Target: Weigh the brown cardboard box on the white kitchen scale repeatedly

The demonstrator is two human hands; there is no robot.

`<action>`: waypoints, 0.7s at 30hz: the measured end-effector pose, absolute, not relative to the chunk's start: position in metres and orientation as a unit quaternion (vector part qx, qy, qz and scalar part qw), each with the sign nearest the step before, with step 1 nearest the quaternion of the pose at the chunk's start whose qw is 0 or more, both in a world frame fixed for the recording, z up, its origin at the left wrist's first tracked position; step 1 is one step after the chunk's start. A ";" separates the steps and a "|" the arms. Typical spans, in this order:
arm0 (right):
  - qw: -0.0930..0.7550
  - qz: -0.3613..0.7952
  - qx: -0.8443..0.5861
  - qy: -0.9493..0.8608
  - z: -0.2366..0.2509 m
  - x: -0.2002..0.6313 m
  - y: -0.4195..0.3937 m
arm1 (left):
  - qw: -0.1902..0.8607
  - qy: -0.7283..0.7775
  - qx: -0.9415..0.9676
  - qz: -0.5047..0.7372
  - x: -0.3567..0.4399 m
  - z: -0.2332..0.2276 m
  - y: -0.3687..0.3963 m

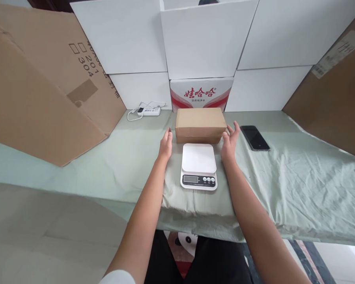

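A closed brown cardboard box [200, 126] sits on the green cloth, directly behind a white kitchen scale [199, 165]. The scale has a white top plate, a small display and a row of round buttons at its front. My left hand [166, 145] is upright on the left, its fingers extended, a little apart from the box. On the right, my right hand [230, 142] is open with fingers spread, close to the box's right side; whether it touches the box I cannot tell. Neither hand holds anything.
A black phone [255, 138] lies right of my right hand. At the back left is a white power strip [149, 111] with its cord. White panels and a red-and-white carton [201, 94] form the back. Large cardboard sheets [47, 86] stand at both sides of the cloth-covered table [121, 165].
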State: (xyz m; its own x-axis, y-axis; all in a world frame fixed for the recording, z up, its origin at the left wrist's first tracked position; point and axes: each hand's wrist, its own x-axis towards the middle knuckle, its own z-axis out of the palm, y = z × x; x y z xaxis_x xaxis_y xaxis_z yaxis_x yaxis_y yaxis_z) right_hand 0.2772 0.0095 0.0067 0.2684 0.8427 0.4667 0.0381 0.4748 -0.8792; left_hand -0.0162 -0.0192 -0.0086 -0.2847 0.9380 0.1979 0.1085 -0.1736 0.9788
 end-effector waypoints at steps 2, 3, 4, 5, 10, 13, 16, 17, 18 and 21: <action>0.680 0.292 -0.425 -0.521 0.007 0.279 0.008 | 0.351 0.541 0.480 0.594 -0.017 -0.011 -0.018; 0.679 0.293 -0.430 -0.519 0.007 0.279 0.008 | 0.354 0.540 0.479 0.594 -0.017 -0.012 -0.018; 0.675 0.295 -0.435 -0.517 0.006 0.279 0.007 | 0.357 0.538 0.480 0.593 -0.017 -0.012 -0.018; 0.671 0.301 -0.439 -0.516 0.005 0.279 0.007 | 0.362 0.536 0.481 0.592 -0.016 -0.012 -0.018; 0.636 0.348 -0.447 -0.524 -0.001 0.278 0.009 | 0.375 0.514 0.510 0.578 -0.012 -0.008 -0.021; 0.630 0.346 -0.440 -0.538 0.000 0.275 0.009 | 0.375 0.506 0.520 0.577 -0.011 -0.003 -0.023; 0.630 0.344 -0.437 -0.542 0.005 0.272 0.008 | 0.378 0.509 0.525 0.568 -0.010 0.002 -0.026; 0.630 0.346 -0.438 -0.540 0.006 0.271 0.007 | 0.379 0.513 0.527 0.561 -0.010 0.003 -0.026; 0.630 0.349 -0.439 -0.538 0.008 0.271 0.007 | 0.381 0.517 0.530 0.554 -0.009 0.005 -0.027; 0.624 0.353 -0.439 -0.541 0.009 0.271 0.007 | 0.385 0.526 0.532 0.541 -0.007 0.009 -0.030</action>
State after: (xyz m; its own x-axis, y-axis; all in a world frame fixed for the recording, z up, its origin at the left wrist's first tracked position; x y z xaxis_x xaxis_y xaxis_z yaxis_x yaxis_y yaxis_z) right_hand 0.2706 0.0075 0.0094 0.1645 0.9159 0.3661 0.0346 0.3655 -0.9302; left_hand -0.0072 -0.0295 0.0089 -0.1378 0.9758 0.1695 0.1420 -0.1499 0.9784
